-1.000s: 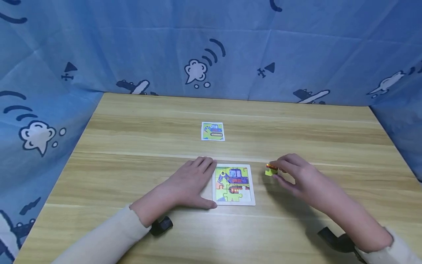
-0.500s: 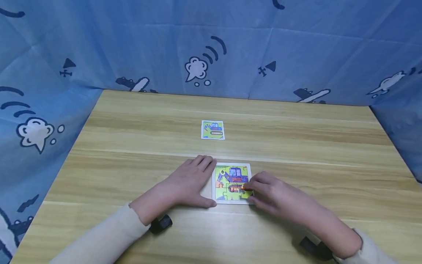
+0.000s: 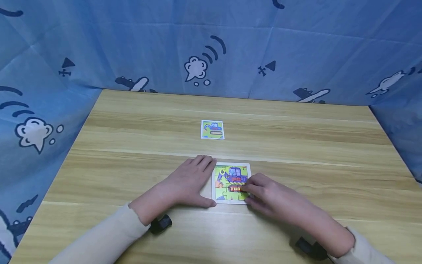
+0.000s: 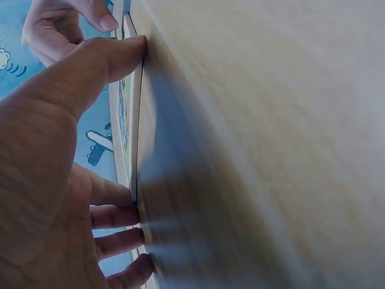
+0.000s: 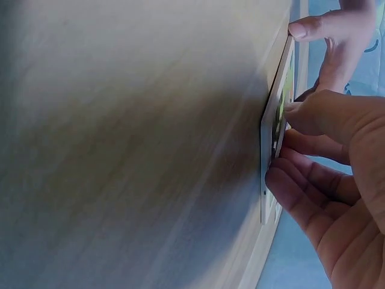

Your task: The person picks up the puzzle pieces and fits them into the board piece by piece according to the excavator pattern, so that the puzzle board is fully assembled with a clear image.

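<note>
A square puzzle tray (image 3: 232,164) with a white rim lies on the table, its jigsaw picture showing a blue digger on yellow-green. My left hand (image 3: 186,183) rests at the tray's left side, thumb and fingers spread along the edge. At the lower right corner, my right hand (image 3: 275,198) pinches a yellow-green puzzle piece (image 3: 242,195) between thumb and fingers, low over the tray. The fingers cover part of that corner, so I cannot tell whether the piece lies flat. In the right wrist view the right thumb (image 5: 304,117) is on the piece.
A small picture card (image 3: 212,129) with the same digger lies behind the tray on the wooden table (image 3: 313,146). A blue printed cloth (image 3: 230,47) hangs along the back and sides. Each wrist carries a black camera.
My right hand has carried the puzzle piece left from beside the tray to its lower right corner, then shifted slightly further left. The left hand has stayed at the tray's edge.
</note>
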Demonstrator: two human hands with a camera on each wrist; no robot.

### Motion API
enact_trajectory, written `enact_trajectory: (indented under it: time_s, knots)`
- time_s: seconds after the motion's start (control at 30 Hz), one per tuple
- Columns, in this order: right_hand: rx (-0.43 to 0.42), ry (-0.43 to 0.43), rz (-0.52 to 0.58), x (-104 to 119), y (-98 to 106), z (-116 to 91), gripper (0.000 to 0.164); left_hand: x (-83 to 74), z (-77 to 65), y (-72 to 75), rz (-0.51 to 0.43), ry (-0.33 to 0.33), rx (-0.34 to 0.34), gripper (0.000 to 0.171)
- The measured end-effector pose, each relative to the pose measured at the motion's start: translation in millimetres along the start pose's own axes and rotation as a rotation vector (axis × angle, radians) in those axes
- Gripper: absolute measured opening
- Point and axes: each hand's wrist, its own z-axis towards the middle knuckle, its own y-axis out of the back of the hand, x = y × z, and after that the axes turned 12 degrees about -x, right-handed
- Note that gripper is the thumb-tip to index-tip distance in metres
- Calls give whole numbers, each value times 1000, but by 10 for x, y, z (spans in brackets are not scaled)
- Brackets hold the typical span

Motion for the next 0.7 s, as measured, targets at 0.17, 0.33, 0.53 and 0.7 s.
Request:
enact_trajectory:
  time_s: [0.17,0.33,0.53,0.7]
  knots:
    - [-44,41,-18,-1,-35,-8,29,4,0,-4,-1,-5,-5,117]
    - [-74,55,-18,-1,-61,-24,30,2,1,-3,2,-8,-6,117]
    - [-85,39,-28,4,-78,-36,30,-3,1,5,4,-7,-4,117]
    - [-96,32,-33,-1,-97,-40,29,-5,1,6,-2,-4,-2,116]
